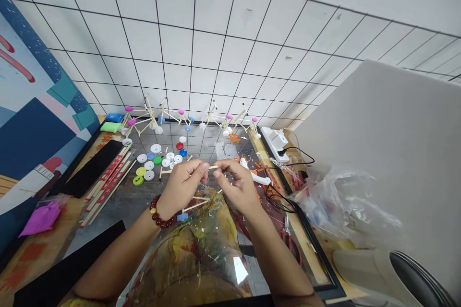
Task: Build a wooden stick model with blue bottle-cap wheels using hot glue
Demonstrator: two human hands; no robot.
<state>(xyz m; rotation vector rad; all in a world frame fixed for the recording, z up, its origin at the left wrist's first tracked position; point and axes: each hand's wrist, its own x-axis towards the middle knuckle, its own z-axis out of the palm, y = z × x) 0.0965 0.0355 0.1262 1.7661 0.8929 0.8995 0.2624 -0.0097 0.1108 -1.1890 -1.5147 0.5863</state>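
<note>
A short, pale wooden stick (213,168) spans the gap between my hands above the middle of the table. My left hand (184,184) pinches its left end between thumb and fingers. At its right end, the fingertips of my right hand (239,184) close on it. Under my left wrist lies a small stick frame (196,205) with a blue cap (182,217) on it, partly hidden. Left of my hands are loose bottle caps (149,175) in white, green, yellow, red and blue. A white glue gun (260,179) lies just beyond my right hand.
Several stick-and-cap models (144,120) stand along the tiled wall. Long wooden sticks (108,184) and a black strip (91,168) lie left. A power strip (274,144), cable (281,201), red-handled scissors (291,244) and plastic bags (345,201) are at right.
</note>
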